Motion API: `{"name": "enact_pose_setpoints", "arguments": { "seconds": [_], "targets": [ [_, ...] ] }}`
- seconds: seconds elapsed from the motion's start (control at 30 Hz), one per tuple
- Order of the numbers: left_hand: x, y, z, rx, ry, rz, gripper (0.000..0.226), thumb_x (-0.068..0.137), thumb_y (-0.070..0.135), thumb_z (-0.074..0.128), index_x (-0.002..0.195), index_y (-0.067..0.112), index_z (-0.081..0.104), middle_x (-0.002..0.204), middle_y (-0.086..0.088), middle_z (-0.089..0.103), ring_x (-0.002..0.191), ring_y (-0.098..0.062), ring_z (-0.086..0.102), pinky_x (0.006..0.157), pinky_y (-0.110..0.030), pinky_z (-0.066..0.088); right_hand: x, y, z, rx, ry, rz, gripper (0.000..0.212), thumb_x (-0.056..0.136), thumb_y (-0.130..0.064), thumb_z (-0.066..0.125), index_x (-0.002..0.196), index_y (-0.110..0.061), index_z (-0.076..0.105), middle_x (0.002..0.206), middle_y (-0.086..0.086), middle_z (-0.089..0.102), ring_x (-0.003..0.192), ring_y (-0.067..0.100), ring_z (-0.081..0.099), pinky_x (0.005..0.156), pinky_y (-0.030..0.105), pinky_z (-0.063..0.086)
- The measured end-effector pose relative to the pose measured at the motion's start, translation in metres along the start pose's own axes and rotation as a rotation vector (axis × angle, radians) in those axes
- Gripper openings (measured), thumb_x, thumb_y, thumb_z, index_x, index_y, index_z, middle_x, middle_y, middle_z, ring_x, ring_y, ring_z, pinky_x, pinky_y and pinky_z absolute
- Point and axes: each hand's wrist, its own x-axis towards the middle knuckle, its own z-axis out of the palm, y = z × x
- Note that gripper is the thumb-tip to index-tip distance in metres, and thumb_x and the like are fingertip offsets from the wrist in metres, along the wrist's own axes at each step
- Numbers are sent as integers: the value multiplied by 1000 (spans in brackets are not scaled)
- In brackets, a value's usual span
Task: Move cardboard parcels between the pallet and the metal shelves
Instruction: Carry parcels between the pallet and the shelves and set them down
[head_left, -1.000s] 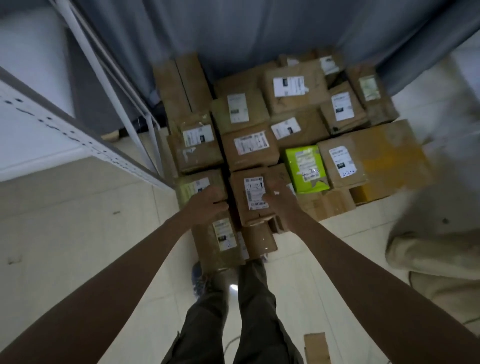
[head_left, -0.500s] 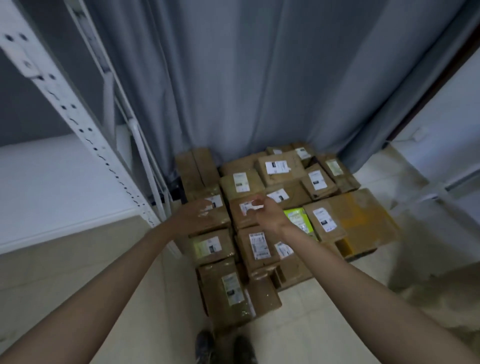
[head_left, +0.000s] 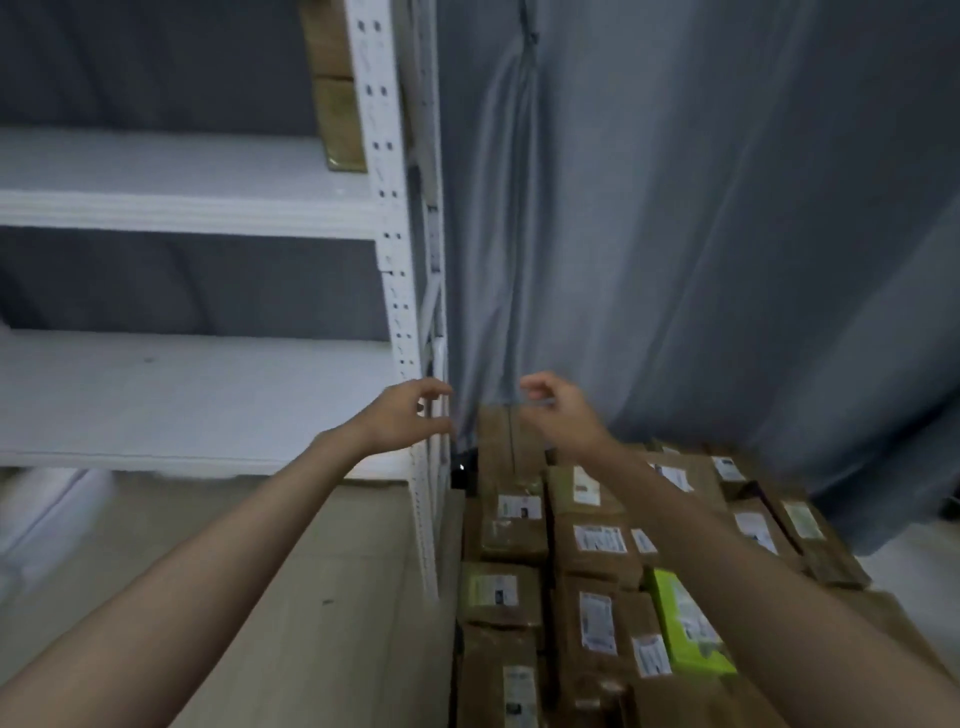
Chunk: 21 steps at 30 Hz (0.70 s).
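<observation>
Grey curtain (head_left: 701, 234) behind. White metal shelves (head_left: 197, 213) at left, brown parcels (head_left: 337, 104) on upper level. Cardboard parcels (head_left: 597, 551) packed low right, one lime-green box (head_left: 685, 629) among them. Left hand (head_left: 402, 415) and right hand (head_left: 558, 410) raised, grip loose, fingers curled, holding nothing.

Parcel labels (head_left: 597, 538) blurred, perhaps unreadable; pallet hidden
</observation>
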Motion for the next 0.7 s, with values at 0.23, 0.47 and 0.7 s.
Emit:
{"name": "enact_pose_setpoints", "arguments": {
  "seconds": [0.23,0.47,0.7],
  "targets": [
    [-39,-20,-95,36,186,5,53,90,35,71,139,26,53,142,3,54,114,-12,53,90,-21,40,21,-110,50,1,-58,-192,39,87,-5,69,125,-15,64,120,8,61,105,18,60,92,25,50],
    [-67,-58,-186,127,309,-8,56,89,33,73,140,22,53,141,-2,56,118,-20,58,100,-32,47,43,-202,111,10,-74,-317,40,88,-5,69,127,-13,62,118,5,59,96,16,61,86,26,50],
    [-73,-105,-263,173,350,18,54,89,32,73,139,22,54,139,-1,56,118,-20,57,101,-33,47,63,-259,161,36,2,-312,40,91,-10,67,130,-15,59,123,8,60,110,23,61,81,24,46]
  ]
}}
